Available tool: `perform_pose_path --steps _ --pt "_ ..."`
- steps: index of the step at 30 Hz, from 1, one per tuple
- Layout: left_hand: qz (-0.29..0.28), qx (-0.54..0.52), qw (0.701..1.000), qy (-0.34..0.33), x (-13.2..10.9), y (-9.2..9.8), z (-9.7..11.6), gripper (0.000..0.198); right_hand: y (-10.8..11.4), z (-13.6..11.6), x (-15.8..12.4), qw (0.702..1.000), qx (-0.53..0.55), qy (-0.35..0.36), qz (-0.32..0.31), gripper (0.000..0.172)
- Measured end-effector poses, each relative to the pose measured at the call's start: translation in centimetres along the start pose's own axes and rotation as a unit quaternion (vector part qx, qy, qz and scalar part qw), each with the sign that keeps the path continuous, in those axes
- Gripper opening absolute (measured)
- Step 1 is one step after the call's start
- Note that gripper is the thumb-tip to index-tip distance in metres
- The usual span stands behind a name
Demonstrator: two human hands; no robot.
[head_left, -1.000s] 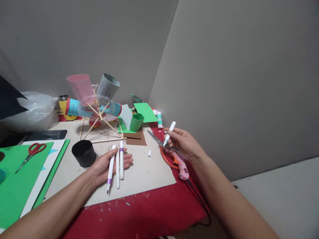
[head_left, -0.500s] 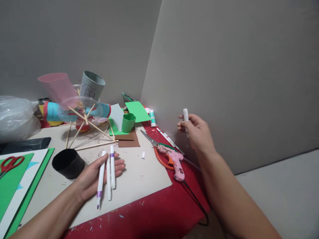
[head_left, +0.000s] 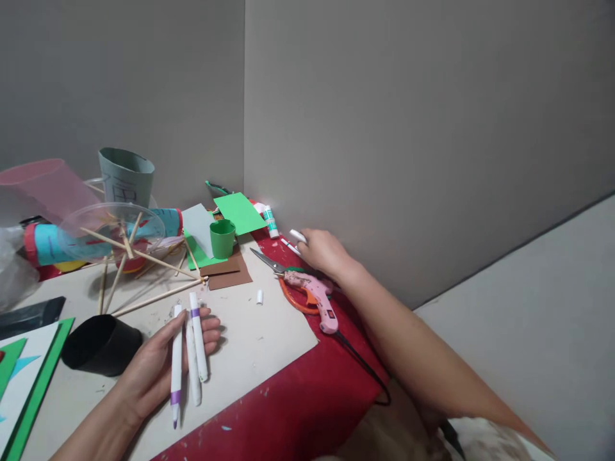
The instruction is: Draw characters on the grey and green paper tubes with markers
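At lower left of the frame our left hand [head_left: 156, 365] lies palm up over the grey board [head_left: 259, 339], fingers loosely curled and thumb pressed on three markers [head_left: 196, 339] that rest side by side across the fingers, tips pointing toward the bottom edge. A black cup [head_left: 100, 344] lies on its side just left of that hand. Our right hand [head_left: 324, 253] reaches to centre frame, close against the grey wall, closed around a white marker [head_left: 298, 236] whose end sticks out to the left of the fingers. Just below that hand lie a pink glue gun [head_left: 314, 298] and scissors [head_left: 266, 261] on the red cloth [head_left: 298, 397]. A green cup [head_left: 222, 238] and a glue stick [head_left: 271, 221] stand further back, and a model [head_left: 115, 237] of sticks and cups fills the left.
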State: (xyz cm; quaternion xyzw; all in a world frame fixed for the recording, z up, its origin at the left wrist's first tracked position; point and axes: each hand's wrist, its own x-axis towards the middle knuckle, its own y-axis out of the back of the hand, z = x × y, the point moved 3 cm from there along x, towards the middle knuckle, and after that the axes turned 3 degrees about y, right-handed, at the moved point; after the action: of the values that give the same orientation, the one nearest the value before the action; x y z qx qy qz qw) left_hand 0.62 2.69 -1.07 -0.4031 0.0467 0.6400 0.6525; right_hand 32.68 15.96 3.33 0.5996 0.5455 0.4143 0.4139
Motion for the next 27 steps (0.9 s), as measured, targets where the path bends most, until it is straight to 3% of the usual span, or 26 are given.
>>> perform_pose_path --steps 6,14,17,24,27 --pt "-0.018 -0.011 1.0 -0.001 0.1 -0.2 -0.1 0.032 -1.5 -0.6 0.5 0.991 -0.103 -0.003 -0.088 0.035" --pt "-0.046 -0.048 0.998 0.01 0.1 -0.2 -0.3 0.032 -2.9 -0.7 1.1 0.981 -0.123 0.021 -0.147 0.035" --pt "-0.056 -0.055 0.997 0.013 0.2 -0.1 -0.4 0.032 -2.2 -0.9 0.9 0.987 -0.106 0.027 -0.119 0.034" --pt "-0.093 -0.103 0.99 0.022 0.6 0.4 -0.8 0.036 0.6 -3.2 -1.8 0.998 -0.014 0.066 0.016 0.033" --pt "-0.105 -0.124 0.986 0.031 0.8 0.5 -0.8 0.038 0.8 -4.7 -3.8 0.993 0.043 0.108 0.022 0.04"
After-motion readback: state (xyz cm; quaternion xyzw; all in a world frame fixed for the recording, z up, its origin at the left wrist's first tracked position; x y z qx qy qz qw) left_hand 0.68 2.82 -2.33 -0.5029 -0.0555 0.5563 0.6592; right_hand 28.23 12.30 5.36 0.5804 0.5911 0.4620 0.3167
